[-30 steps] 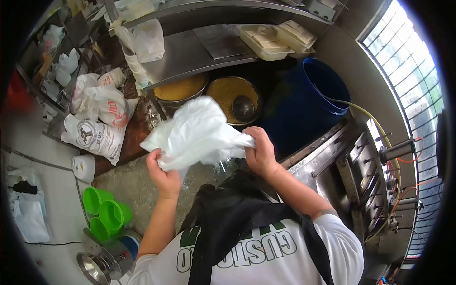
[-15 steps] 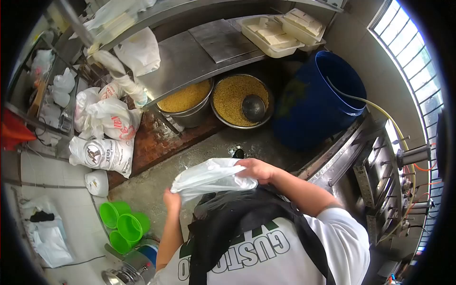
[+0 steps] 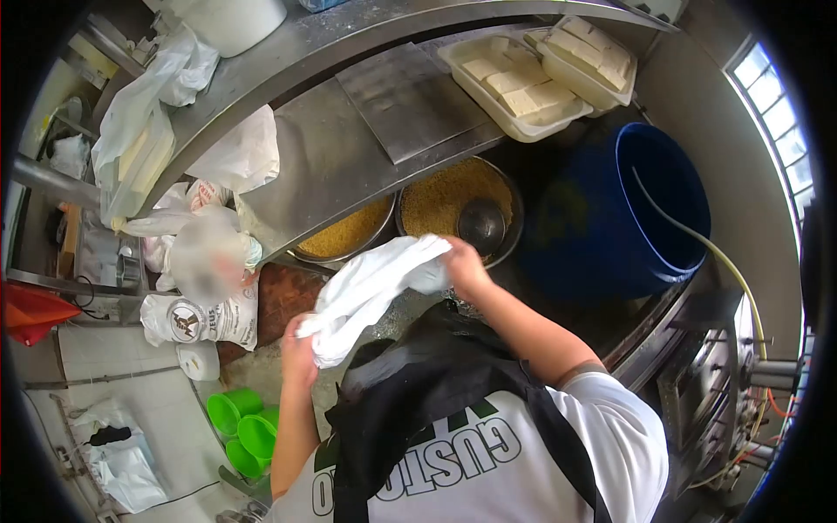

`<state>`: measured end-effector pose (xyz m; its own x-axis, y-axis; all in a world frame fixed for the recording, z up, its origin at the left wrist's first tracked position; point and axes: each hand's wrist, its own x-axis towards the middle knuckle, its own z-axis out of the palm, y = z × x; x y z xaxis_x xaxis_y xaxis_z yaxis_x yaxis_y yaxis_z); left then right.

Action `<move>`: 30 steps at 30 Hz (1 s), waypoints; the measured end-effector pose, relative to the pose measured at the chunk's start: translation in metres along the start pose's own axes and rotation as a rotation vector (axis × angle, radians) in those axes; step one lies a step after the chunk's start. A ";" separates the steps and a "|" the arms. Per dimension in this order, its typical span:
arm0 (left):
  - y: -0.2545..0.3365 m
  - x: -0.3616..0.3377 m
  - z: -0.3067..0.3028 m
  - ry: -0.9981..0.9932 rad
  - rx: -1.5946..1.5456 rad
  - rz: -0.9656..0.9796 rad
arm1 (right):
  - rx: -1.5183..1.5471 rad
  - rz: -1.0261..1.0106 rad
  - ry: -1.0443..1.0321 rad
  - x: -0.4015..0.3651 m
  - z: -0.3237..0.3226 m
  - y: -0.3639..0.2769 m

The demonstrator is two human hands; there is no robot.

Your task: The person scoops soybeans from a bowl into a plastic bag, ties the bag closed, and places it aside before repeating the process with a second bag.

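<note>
The white plastic bag [image 3: 370, 292] looks thin, light, soft and a little slippery; I judge it is best gripped at its bunched ends. It is stretched before the chest, mid-view. The left hand [image 3: 299, 353] clenches its 7 o'clock end and the right hand [image 3: 462, 266] grasps its 1 o'clock end. The grain bowl [image 3: 445, 196] stands at 12 o'clock.

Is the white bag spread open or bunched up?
Bunched: the white bag is gathered into a crumpled roll between left hand and right hand.

The bag [image 3: 370, 292] is showing thin, crinkled white plastic; the shelf [image 3: 331, 166] is gleaming as smooth, dull steel.
</note>
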<state>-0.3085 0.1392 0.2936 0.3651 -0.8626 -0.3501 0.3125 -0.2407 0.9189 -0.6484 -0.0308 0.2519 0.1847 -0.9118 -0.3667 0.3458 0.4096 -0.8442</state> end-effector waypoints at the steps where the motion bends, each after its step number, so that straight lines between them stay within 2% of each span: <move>1: 0.005 0.003 0.010 0.026 0.714 0.120 | 0.336 0.111 -0.042 -0.004 0.007 -0.042; 2: -0.011 0.015 -0.005 0.088 1.024 0.150 | 0.406 0.181 -0.204 -0.003 0.002 -0.062; 4: -0.019 0.032 -0.009 0.230 0.739 -0.110 | 0.221 0.318 -0.481 -0.005 0.001 -0.087; 5: -0.026 0.051 -0.020 0.233 0.735 -0.113 | -0.126 0.276 -0.578 -0.006 0.001 -0.090; 6: -0.038 0.075 -0.038 0.195 0.188 -0.206 | -0.504 0.153 -0.756 -0.006 0.000 -0.096; 7: -0.035 0.088 -0.040 0.147 -0.360 -0.288 | -0.686 0.024 -0.809 -0.002 -0.005 -0.096; 8: -0.034 0.099 -0.041 0.146 -0.363 -0.294 | -0.867 -0.107 -0.856 0.004 -0.010 -0.090; 10: 0.000 0.113 -0.017 -0.145 -0.538 -0.341 | -1.199 -0.007 -0.506 0.031 -0.025 -0.071; 12: 0.031 0.108 0.006 -0.237 -0.472 -0.327 | -0.978 -0.054 0.083 0.058 -0.048 -0.037; 13: 0.052 0.100 0.016 -0.434 -0.320 -0.392 | -0.826 0.003 0.249 0.068 -0.051 -0.039; 14: 0.063 0.099 0.023 -0.629 -0.164 -0.451 | -0.831 0.010 0.264 0.069 -0.044 -0.060; 15: 0.062 0.107 0.029 -0.622 0.117 -0.375 | -0.948 -0.140 0.356 0.085 -0.044 -0.055; 16: 0.069 0.120 0.034 -0.631 0.115 -0.379 | -1.062 -0.292 0.446 0.104 -0.043 -0.050; 18: 0.095 0.151 0.049 -0.158 0.727 -0.010 | -1.031 -0.513 0.389 0.113 0.016 -0.113; 20: 0.126 0.190 0.044 0.252 0.883 0.502 | -0.874 -0.727 0.376 0.111 0.088 -0.175; 22: 0.191 0.182 0.071 0.507 0.626 0.793 | -0.770 -1.229 0.411 0.123 0.138 -0.203; 23: 0.195 0.189 0.069 0.496 0.625 0.794 | -0.703 -1.313 0.397 0.140 0.155 -0.201; 24: 0.201 0.197 0.065 0.482 0.536 0.943 | -0.633 -1.398 0.385 0.155 0.170 -0.199; 25: 0.207 0.207 0.062 0.461 0.441 1.090 | -0.776 -1.202 0.342 0.165 0.180 -0.196; 26: 0.203 0.222 0.060 0.445 0.438 1.095 | -0.906 -0.996 0.296 0.176 0.188 -0.192; 28: 0.165 0.272 0.049 0.453 0.642 0.581 | -1.175 -0.667 0.144 0.250 0.179 -0.156; 30: 0.094 0.345 0.027 0.343 0.446 0.287 | -1.428 -0.401 0.127 0.280 0.167 -0.132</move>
<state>-0.1765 -0.1930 0.2635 0.6640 -0.7461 -0.0492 -0.2078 -0.2473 0.9464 -0.4889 -0.3351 0.3264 0.1924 -0.9813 0.0094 -0.8322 -0.1683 -0.5283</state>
